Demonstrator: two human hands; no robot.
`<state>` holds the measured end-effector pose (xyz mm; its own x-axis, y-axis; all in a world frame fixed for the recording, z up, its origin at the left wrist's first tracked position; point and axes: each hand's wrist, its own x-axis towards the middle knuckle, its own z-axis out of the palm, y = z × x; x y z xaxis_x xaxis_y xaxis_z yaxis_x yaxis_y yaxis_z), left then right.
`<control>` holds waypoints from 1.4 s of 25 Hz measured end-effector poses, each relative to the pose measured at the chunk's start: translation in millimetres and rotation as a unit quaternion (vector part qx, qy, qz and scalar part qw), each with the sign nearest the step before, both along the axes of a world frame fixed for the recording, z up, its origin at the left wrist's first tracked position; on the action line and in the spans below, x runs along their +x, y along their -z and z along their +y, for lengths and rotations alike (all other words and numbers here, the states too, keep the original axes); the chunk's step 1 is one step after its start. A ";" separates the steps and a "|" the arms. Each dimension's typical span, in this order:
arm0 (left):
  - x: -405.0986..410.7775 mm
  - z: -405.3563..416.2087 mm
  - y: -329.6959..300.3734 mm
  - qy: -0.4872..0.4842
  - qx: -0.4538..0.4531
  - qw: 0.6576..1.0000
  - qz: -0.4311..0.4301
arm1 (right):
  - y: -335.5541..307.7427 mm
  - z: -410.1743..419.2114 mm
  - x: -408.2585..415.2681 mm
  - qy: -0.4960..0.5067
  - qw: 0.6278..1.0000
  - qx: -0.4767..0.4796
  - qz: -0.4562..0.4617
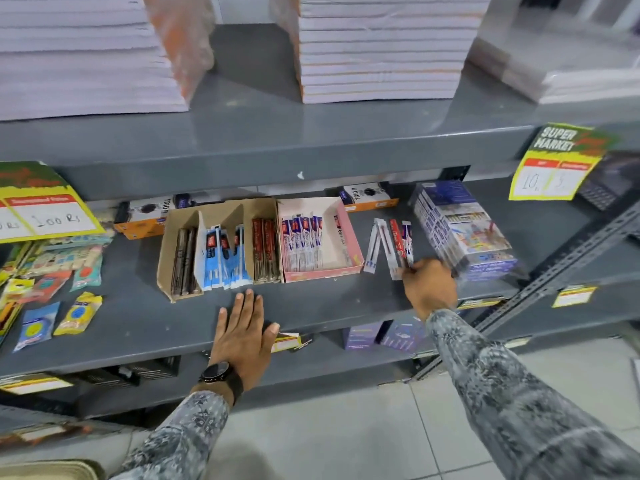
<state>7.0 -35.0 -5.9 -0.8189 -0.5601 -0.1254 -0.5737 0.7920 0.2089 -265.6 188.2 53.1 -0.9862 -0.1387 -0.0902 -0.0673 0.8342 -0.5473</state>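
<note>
My left hand [242,332] lies flat, fingers straight, on the front of the grey metal shelf [322,306], just below a brown cardboard box [166,258] of pens. My right hand [429,287] reaches to several loose pen packets [391,244] lying on the shelf and pinches their near ends. These packets lie between a pink box [349,237] of pen packets and a stack of blue boxes [460,230]. The fingertips of my right hand are hidden behind the hand.
Stacks of notebooks [377,50] fill the shelf above. Small colourful packets [52,289] lie at the left. Yellow price tags [554,164] hang from shelf edges. Orange-and-white boxes [145,216] stand at the back. A slotted upright [554,271] slants at the right.
</note>
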 end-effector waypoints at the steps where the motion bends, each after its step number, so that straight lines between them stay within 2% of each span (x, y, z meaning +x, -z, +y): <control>1: -0.7 0.0 0.0 -0.001 -0.002 1.000 -0.003 | 0.4 -0.5 -0.1 0.007 1.000 -0.023 0.001; 4: -0.3 0.4 -0.4 -0.006 -0.003 1.000 -0.009 | 0.1 -0.8 -1.3 0.068 0.990 -0.121 -0.016; 6: -0.3 -1.2 -2.5 -0.003 0.007 1.000 -0.014 | -2.9 -2.5 -2.2 0.126 0.965 -0.228 -0.034; 8: -0.8 -2.7 -12.1 -0.006 0.039 0.999 -0.006 | -12.1 -5.4 0.2 0.134 0.897 -0.412 -0.089; 9: -2.7 -3.3 -19.8 -0.021 0.081 0.996 0.019 | -17.5 -5.4 2.1 0.094 0.857 -0.489 -0.135; 10: -5.0 -4.2 -30.7 -0.059 0.153 0.984 0.069 | -23.1 -6.4 5.4 0.028 0.830 -0.527 -0.182; 11: -6.2 -5.4 -43.7 -0.116 0.258 0.949 0.138 | -29.1 -9.7 9.6 -0.045 0.822 -0.522 -0.224; 13: -7.2 -8.9 -66.1 -0.202 0.485 0.807 0.270 | -39.1 -20.9 22.5 -0.175 0.831 -0.446 -0.282; 14: -6.2 -11.4 -75.4 -0.217 0.560 0.745 0.290 | -41.4 -28.8 29.9 -0.216 0.841 -0.402 -0.290; 15: -4.5 -13.0 -82.2 -0.218 0.599 0.711 0.297 | -42.3 -36.5 37.3 -0.235 0.852 -0.369 -0.288; 18: 1.7 -12.2 -91.0 -0.226 0.609 0.681 0.337 | -43.6 -54.5 56.4 -0.241 0.867 -0.330 -0.284; 21: 7.0 -14.2 -89.3 -0.250 0.594 0.666 0.374 | -41.0 -57.2 69.8 -0.244 0.860 -0.325 -0.308; 23: 10.0 -17.7 -87.7 -0.256 0.591 0.662 0.383 | -39.8 -57.5 80.0 -0.212 0.858 -0.326 -0.336; 27: 12.6 -22.1 -84.9 -0.262 0.576 0.665 0.396 | -43.0 -63.3 103.2 -0.137 0.848 -0.367 -0.356; 29: 12.6 -23.8 -80.7 -0.275 0.553 0.673 0.408 | -46.4 -71.5 114.1 -0.110 0.846 -0.415 -0.314; 30: 13.6 -24.9 -76.7 -0.279 0.508 0.708 0.404 | -47.0 -76.5 118.7 -0.088 0.846 -0.447 -0.277; 32: 20.6 -28.5 -64.3 -0.249 0.306 0.852 0.344 | -45.8 -88.5 127.5 -0.024 0.833 -0.505 -0.223; 33: 25.9 -30.3 -55.3 -0.204 0.205 0.916 0.277 | -43.2 -96.2 132.5 0.018 0.819 -0.527 -0.226; 34: 31.0 -30.9 -45.7 -0.153 0.146 0.956 0.202 | -38.7 -104.4 138.2 0.061 0.803 -0.539 -0.249; 35: 35.3 -31.3 -35.0 -0.108 0.118 0.978 0.130 | -32.8 -112.8 145.2 0.100 0.788 -0.536 -0.284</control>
<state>42.3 -66.3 29.1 -0.7054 -0.7048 -0.0755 -0.6261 0.5697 0.5324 -120.4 75.4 85.9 -0.8407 -0.2827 -0.4618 0.5171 -0.1665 -0.8396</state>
